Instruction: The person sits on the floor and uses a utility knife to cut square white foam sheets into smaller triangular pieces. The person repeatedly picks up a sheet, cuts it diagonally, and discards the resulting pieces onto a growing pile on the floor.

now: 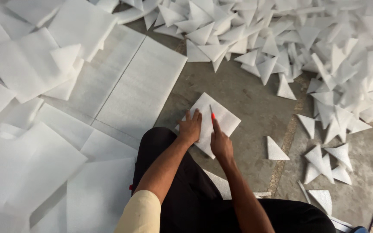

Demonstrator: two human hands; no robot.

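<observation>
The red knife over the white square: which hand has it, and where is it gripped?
The right hand grips the red-handled knife by its handle, blade on the white foam square. The left hand holds nothing, pressing flat on the square.

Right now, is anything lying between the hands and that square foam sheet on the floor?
Nothing visible. The left hand presses flat on the white square foam sheet, and the right hand holds a red-handled knife against it.
</observation>
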